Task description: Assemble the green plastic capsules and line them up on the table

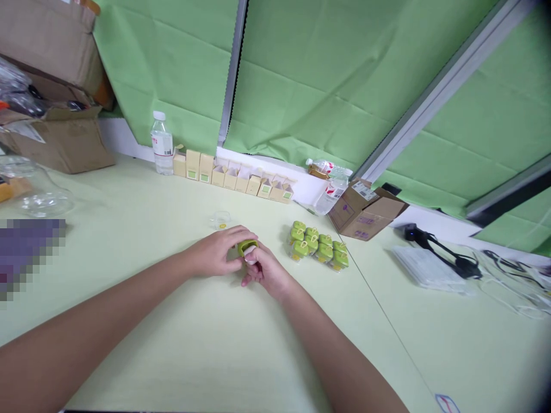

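Pale table [193, 344]; fingers [237, 232] hold green cap [242, 247], white piece [250, 256] at opening.

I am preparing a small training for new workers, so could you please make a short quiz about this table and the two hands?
1. True or false: the group of green-lidded containers stands to the right of the right hand.
2. Choose one. What is in the grasp of the left hand?
A) a roll of tape
B) a green piece
C) a pair of scissors
3. Short answer: what stands upright at the left end of the row of small cardboard boxes?

Key:
1. True.
2. B.
3. A clear bottle with a white cap.
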### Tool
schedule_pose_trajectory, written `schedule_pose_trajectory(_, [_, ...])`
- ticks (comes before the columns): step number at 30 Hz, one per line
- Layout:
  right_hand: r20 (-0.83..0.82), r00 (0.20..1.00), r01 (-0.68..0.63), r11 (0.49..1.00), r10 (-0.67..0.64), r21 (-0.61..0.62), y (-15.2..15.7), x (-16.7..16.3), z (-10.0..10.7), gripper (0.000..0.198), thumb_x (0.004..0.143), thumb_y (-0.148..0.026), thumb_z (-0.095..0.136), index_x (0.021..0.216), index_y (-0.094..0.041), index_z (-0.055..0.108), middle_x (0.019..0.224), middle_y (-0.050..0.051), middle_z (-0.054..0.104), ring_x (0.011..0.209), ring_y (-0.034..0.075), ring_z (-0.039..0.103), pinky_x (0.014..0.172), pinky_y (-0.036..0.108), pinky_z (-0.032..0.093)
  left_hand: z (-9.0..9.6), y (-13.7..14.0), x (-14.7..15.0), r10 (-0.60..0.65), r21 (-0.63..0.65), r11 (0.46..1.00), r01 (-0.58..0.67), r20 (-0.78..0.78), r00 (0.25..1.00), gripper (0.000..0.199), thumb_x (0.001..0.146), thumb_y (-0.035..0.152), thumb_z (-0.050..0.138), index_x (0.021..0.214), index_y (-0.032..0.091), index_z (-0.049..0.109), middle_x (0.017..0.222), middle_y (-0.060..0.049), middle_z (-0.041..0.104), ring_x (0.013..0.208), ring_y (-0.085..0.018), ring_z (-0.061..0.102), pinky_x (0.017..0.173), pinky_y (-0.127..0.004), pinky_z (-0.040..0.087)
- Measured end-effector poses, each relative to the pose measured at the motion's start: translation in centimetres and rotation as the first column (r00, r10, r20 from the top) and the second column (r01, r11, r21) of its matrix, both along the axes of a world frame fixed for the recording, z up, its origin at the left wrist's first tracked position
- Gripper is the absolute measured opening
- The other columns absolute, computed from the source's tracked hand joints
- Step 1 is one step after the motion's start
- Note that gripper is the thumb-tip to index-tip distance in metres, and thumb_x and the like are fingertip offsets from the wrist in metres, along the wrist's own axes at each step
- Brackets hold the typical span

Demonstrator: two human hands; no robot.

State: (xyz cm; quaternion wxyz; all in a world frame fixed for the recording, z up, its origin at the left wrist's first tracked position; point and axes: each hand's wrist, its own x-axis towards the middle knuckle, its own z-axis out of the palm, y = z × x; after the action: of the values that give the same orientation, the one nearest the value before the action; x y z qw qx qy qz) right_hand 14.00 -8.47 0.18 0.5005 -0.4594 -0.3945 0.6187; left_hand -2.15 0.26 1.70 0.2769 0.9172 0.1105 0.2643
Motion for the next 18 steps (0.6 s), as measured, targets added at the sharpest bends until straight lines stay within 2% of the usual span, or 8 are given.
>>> schedule_pose_trajectory(5, [0.028,0.998,-0.052,0.998,0.051,0.037,-0.3,-0.2,0.3,0.030,0.069,-0.023,0.055,0.099,-0.022,0.059,0.058,-0.009,0.035,0.050,0.008,0.024,0.051,0.031,0.056,-0.8,0.9,0.0,0.067,-0.021,0.998,-0.067,0.019,0.998,0.034,0.082,0.014,0.051,0.115,0.021,0.058,0.112,-0.006,0.062,0.100,-0.021,0.060,0.084,-0.032,0.048])
schedule_pose_trajectory(13, [0.006,0.997,-0.080,0.997,0.080,0.011,-0.1,-0.2,0.2,0.032,0.068,-0.025,0.052,0.100,-0.024,0.057,0.057,-0.010,0.033,0.048,0.008,0.024,0.051,0.029,0.056,-1.9,1.8,0.2,0.112,-0.035,0.993,-0.110,0.061,0.992,0.031,0.084,0.010,0.043,0.109,0.020,0.059,0.108,-0.006,0.063,0.096,-0.020,0.059,0.083,-0.032,0.046])
schedule_pose_trajectory(16, [0.094,0.992,0.083,0.996,-0.081,-0.017,0.2,-0.2,-0.2,0.042,0.070,-0.028,0.054,0.112,-0.024,0.057,0.056,-0.010,0.035,0.048,0.009,0.028,0.050,0.030,0.054,-1.9,1.9,0.2,0.201,-0.082,0.977,-0.195,0.072,0.977,0.032,0.084,0.012,0.044,0.113,0.021,0.055,0.107,-0.006,0.062,0.093,-0.020,0.060,0.082,-0.033,0.046])
schedule_pose_trajectory(18, [0.305,0.917,0.256,0.965,-0.259,0.049,0.4,-0.1,-0.4,0.040,0.072,-0.033,0.059,0.111,-0.025,0.059,0.059,-0.008,0.043,0.050,0.011,0.037,0.049,0.027,0.049,-1.8,1.9,0.2,0.270,-0.159,0.953,-0.256,0.074,0.960,0.032,0.085,0.013,0.045,0.115,0.022,0.052,0.106,-0.006,0.061,0.087,-0.019,0.060,0.079,-0.033,0.046])
